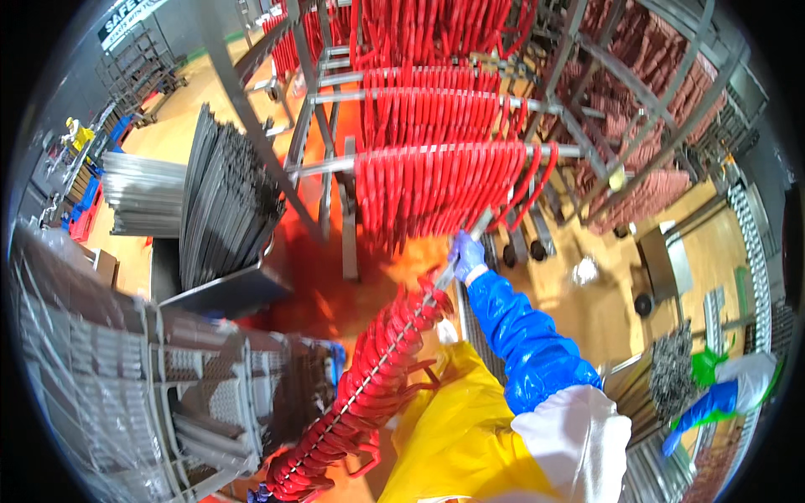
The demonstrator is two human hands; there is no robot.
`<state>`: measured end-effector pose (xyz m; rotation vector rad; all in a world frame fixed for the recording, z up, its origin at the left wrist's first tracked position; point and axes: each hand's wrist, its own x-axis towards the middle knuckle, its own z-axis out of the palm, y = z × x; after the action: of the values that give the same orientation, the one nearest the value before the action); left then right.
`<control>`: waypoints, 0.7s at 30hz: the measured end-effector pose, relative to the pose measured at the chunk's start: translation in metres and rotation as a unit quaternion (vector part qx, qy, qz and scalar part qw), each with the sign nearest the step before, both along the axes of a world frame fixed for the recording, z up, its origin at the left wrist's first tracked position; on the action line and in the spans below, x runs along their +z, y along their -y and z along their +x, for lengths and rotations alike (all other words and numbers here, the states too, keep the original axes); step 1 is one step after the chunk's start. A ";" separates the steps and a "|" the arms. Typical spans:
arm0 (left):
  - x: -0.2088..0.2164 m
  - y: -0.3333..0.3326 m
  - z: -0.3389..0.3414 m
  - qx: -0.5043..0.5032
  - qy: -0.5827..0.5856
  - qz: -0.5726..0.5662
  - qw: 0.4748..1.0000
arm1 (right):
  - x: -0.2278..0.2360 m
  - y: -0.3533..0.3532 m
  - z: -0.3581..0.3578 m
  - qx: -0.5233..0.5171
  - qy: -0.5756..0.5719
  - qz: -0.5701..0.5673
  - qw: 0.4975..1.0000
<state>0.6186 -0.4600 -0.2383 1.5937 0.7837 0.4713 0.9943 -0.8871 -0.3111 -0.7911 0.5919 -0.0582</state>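
Observation:
A long metal stick (476, 225) loaded with red sausage links (377, 369) slants from the lower left up to the middle. Around its bare upper end my right hand (465, 256), in a purple glove and blue sleeve, is closed. At the lower left edge, my left hand (260, 493) shows only in part, closed at the stick's other end. Just beyond my right hand stands a metal rack (320, 168), its rails carrying sticks hung with rows of red links (436, 189).
Bundles of grey sticks (222, 201) stand in a bin (226, 289) at left. Stacked grey plastic trays (210, 394) fill the lower left. Another rack of paler sausages (646, 168) is at right. A co-worker's blue sleeve (708, 407) shows at lower right. Wet reddish floor (323, 277) lies beneath.

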 end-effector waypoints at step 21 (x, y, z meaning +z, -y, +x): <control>0.325 0.156 0.385 0.012 0.301 0.504 0.809 | 0.602 0.408 0.243 -0.004 0.461 -0.429 0.777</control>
<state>1.0035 -0.6159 0.0864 2.1814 -0.0073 1.5050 1.2371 -1.2951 0.2912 -1.4950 -0.4445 -0.7310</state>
